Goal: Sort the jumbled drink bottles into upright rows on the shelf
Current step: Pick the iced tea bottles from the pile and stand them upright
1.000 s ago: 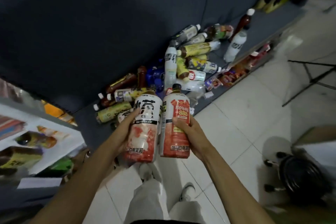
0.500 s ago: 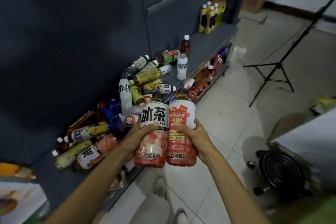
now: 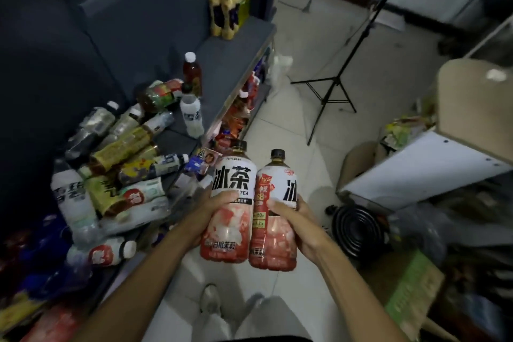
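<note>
My left hand [image 3: 213,209] grips a large pink-and-white iced tea bottle [image 3: 231,203], held upright over the floor. My right hand [image 3: 295,223] grips a second, matching iced tea bottle [image 3: 274,212] right beside it, the two touching. To the left, a jumbled heap of drink bottles [image 3: 119,161] lies on the grey shelf [image 3: 222,44]. Past the heap stand a white bottle [image 3: 191,114] and a brown tea bottle [image 3: 192,72], both upright. A group of yellow bottles [image 3: 229,5] stands upright at the shelf's far end.
Snack packets [image 3: 233,125] fill the lower shelf under the grey board. A black tripod stand [image 3: 336,83] stands on the tiled floor. A coiled black cable [image 3: 358,230], a white cabinet [image 3: 416,169] and cardboard boxes [image 3: 410,294] crowd the right side.
The view has swung right along the shelf, so the heap now lies further left. Both hands keep their bottles, and the right one has turned, showing more of its white side.
</note>
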